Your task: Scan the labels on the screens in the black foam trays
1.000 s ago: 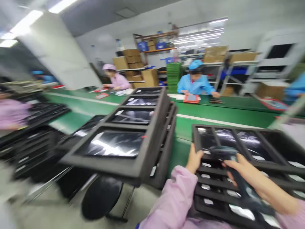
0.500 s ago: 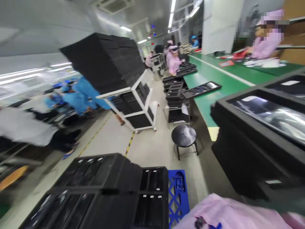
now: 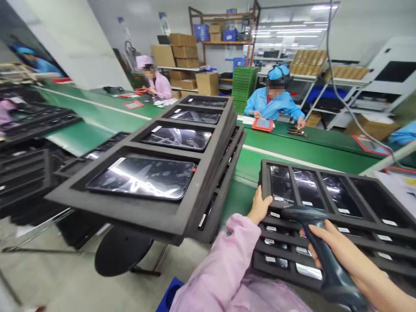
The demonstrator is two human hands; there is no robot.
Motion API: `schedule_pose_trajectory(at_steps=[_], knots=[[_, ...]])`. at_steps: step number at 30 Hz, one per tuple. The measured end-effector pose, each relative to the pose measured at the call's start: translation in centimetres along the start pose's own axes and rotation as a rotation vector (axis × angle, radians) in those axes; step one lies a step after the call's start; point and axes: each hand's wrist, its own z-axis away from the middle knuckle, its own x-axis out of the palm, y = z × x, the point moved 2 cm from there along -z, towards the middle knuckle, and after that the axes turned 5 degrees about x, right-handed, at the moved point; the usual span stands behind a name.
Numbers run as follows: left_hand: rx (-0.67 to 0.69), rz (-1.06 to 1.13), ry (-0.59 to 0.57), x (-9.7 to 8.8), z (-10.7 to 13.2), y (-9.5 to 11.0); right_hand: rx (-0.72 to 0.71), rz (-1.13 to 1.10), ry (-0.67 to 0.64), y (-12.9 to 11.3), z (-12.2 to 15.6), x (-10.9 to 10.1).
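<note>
Left hand: the left hand [image 3: 260,207] curls over the near left corner of the top foam tray [image 3: 328,170], thumb on the upper rim and the other fingers out of sight under the edge; a pink sleeve [image 3: 227,264] covers the arm.
Right hand: the right hand [image 3: 338,249] is wrapped shut round the grip of a barcode scanner [image 3: 326,264].
Scanner: dark, smooth plastic with a pistol-shaped body. Its long axis runs from lower right up to the left, and the head points at the tray's near rim, beside the left hand (whether it touches the foam I cannot tell).
Top foam tray: matte black foam, rectangular, split into four long compartments. It sits on a stack of similar trays at the right, its long side running left to right. Three compartments hold glossy dark screens [image 3: 281,184]; the rightmost is bare.
Left stack: a second pile of black foam trays [image 3: 182,216] stands just to the left, with its long axis pointing away from the person. Each pocket holds a shiny tablet screen [image 3: 143,177].
Surroundings: a green conveyor belt [image 3: 292,154] runs beyond both stacks. A person in blue [image 3: 273,104] and a person in pink [image 3: 156,82] work on the far side. A round black stool [image 3: 121,253] stands on the floor below the left stack.
</note>
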Motion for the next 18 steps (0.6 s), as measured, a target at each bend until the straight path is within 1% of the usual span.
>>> schedule_pose_trajectory(at_steps=[3, 5, 7, 12, 15, 18], knots=[[0.003, -0.037, -0.012, 0.0, 0.2, 0.2, -0.018, -0.060, -0.026, -0.1, 0.6, 1.3], [-0.005, -0.047, -0.010, 0.2, 0.2, 0.4, -0.053, -0.094, -0.007, -0.2, 1.1, 1.8], [-0.016, -0.067, -0.009, 0.4, 0.3, 0.7, -0.060, -0.104, 0.001, -0.1, 1.4, 2.1], [-0.037, -0.123, -0.020, 0.3, 0.6, 2.0, -0.049, -0.128, -0.028, 0.7, 1.4, 2.1], [-0.039, -0.145, -0.026, 0.2, 0.9, 2.5, -0.039, -0.154, -0.037, 0.9, 1.4, 1.3], [-0.013, -0.140, -0.016, -0.1, 1.0, 2.4, -0.076, -0.191, 0.032, 0.7, 1.5, -1.2]])
